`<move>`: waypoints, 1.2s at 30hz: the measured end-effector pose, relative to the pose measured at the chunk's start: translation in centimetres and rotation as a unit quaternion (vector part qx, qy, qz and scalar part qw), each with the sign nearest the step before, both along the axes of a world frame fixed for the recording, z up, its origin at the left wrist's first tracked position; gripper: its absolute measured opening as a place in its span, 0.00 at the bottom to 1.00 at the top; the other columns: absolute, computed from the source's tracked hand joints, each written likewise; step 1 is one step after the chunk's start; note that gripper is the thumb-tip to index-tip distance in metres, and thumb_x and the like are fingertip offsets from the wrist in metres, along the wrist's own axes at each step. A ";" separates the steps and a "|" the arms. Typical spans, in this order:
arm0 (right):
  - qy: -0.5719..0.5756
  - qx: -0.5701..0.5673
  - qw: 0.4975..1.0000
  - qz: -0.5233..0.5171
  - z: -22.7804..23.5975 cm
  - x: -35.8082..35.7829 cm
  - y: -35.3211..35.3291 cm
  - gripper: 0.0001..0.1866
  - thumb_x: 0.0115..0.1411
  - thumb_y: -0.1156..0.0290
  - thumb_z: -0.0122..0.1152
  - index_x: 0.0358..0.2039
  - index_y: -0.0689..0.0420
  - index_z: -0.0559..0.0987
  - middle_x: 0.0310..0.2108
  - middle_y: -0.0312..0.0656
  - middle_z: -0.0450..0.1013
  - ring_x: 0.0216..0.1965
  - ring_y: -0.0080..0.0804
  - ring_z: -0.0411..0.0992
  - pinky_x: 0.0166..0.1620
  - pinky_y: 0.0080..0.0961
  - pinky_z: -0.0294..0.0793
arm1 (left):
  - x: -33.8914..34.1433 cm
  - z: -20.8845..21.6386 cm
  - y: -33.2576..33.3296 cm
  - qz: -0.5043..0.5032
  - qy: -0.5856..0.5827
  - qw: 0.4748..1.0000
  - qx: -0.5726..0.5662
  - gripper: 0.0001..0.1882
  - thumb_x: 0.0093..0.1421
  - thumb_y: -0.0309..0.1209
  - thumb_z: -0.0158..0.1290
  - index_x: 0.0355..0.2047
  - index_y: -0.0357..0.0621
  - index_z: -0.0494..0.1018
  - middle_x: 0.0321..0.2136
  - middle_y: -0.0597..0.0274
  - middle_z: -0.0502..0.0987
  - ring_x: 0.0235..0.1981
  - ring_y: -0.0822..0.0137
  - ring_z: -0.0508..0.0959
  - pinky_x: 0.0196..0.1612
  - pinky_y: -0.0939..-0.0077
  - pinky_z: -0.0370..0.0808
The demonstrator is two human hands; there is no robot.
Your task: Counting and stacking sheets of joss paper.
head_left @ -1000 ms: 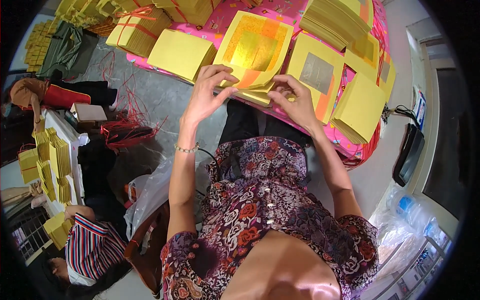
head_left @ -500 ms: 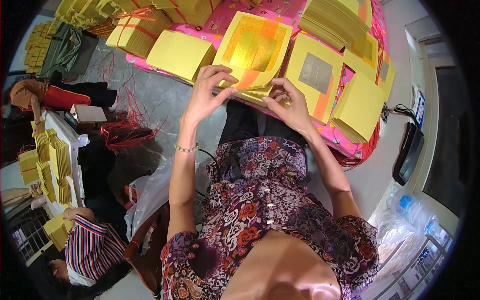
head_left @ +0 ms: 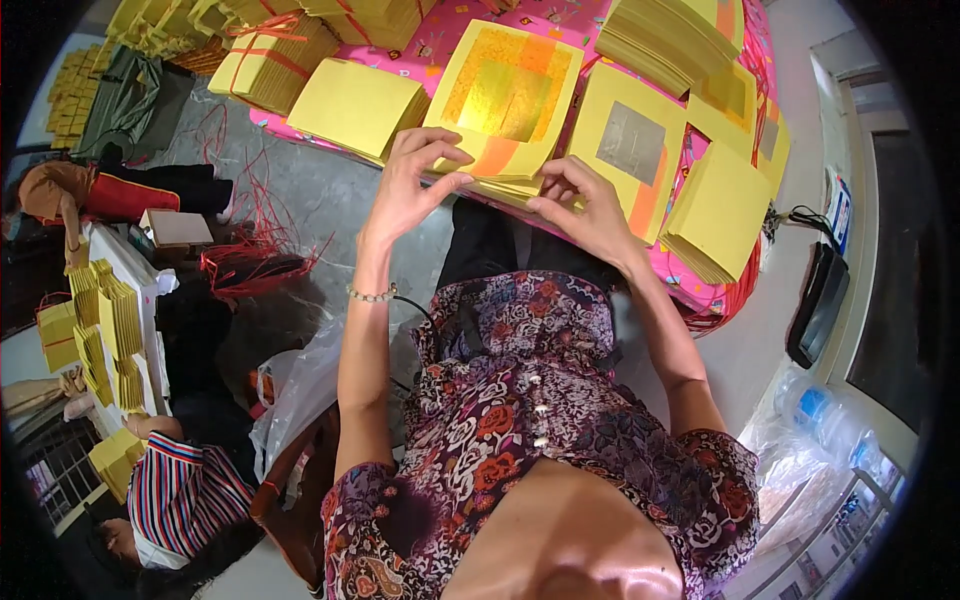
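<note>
A stack of yellow paper sheets (head_left: pixel 508 85), its top sheet bearing a gold foil square and an orange band, lies in front of me at the near edge of a pink-covered table. My left hand (head_left: pixel 408 190) has the near left corner between thumb and fingers. At the near right corner, the thumb and bent fingers of my right hand (head_left: pixel 588 208) pinch the sheet edges. Just right of it is a stack with a silver foil square (head_left: pixel 632 145). A plain yellow stack (head_left: pixel 350 108) sits to the left. How many sheets I grip cannot be made out.
Yellow bundles tied with red string (head_left: pixel 272 62) stand at the far left. More yellow stacks (head_left: pixel 722 212) cover the table's right side. Red strings (head_left: pixel 262 262) lie on the grey floor. Two people work at a white table (head_left: pixel 148 315) on the left.
The near edge of the top sheet was bent upward and now lies flatter on the stack. Both hands stay at the corners, with only slight finger movement.
</note>
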State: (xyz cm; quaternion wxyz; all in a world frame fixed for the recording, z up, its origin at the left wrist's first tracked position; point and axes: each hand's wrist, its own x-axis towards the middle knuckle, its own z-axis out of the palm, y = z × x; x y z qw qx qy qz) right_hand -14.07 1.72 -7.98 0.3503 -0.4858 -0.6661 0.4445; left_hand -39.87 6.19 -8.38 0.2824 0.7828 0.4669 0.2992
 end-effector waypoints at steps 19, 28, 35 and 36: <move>-0.103 0.144 0.983 0.040 0.1 2.2 2.7 0.09 0.57 0.68 0.62 0.37 0.55 0.82 0.32 0.39 0.74 0.33 0.35 0.75 0.35 0.29 0.74 | 0.1 -0.2 0.0 0.002 -0.014 1.000 0.002 0.11 0.49 0.31 0.64 0.34 0.46 0.80 0.45 0.61 0.75 0.51 0.58 0.69 0.54 0.66 0.67; -0.099 0.157 0.982 0.046 0.1 2.2 3.0 0.08 0.58 0.68 0.61 0.36 0.55 0.83 0.32 0.38 0.74 0.33 0.34 0.76 0.35 0.28 0.74 | 0.2 0.0 -0.2 0.008 -0.008 1.000 -0.006 0.11 0.48 0.30 0.64 0.35 0.46 0.80 0.46 0.62 0.76 0.53 0.60 0.69 0.56 0.66 0.66; -0.100 0.160 0.981 0.042 0.1 2.1 3.2 0.08 0.58 0.67 0.61 0.36 0.55 0.83 0.32 0.38 0.74 0.33 0.35 0.76 0.35 0.28 0.74 | 0.1 -0.1 -0.1 0.005 -0.006 1.000 0.002 0.11 0.48 0.29 0.64 0.35 0.46 0.80 0.46 0.62 0.75 0.53 0.60 0.69 0.56 0.66 0.66; -0.102 0.166 0.980 0.044 0.1 2.2 3.3 0.08 0.58 0.67 0.61 0.36 0.54 0.83 0.32 0.38 0.74 0.33 0.35 0.76 0.35 0.28 0.74 | 0.1 -0.1 -0.1 0.005 -0.005 1.000 0.002 0.11 0.48 0.29 0.64 0.34 0.46 0.80 0.46 0.62 0.75 0.53 0.60 0.69 0.56 0.66 0.66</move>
